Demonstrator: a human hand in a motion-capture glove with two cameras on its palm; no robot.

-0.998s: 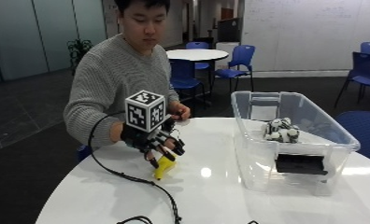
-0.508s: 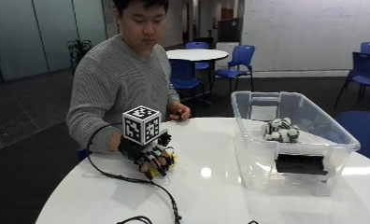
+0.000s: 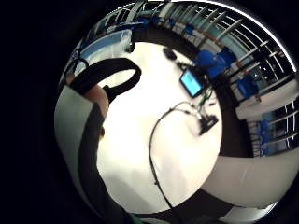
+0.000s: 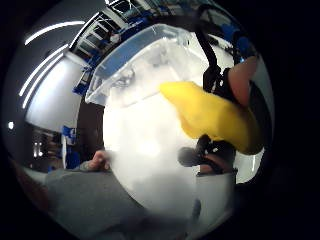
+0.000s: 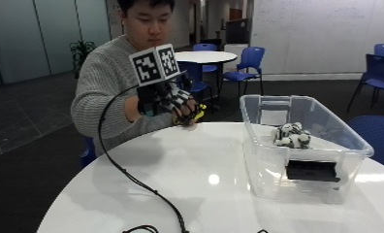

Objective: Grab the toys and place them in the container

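Bright ceiling-light glare on white table

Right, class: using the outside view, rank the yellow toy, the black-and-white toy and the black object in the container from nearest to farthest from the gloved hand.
1. Yellow toy: gripped in the gloved right hand, raised above the table's far edge.
2. Black-and-white toy: inside the clear container, towards its back.
3. Black object: on the container's floor, at its near end.

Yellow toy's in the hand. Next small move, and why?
Probably carry it sideways toward the clear container. The gloved right hand grips the yellow toy above the white table, short of the container's open top, where a black-and-white toy already lies.
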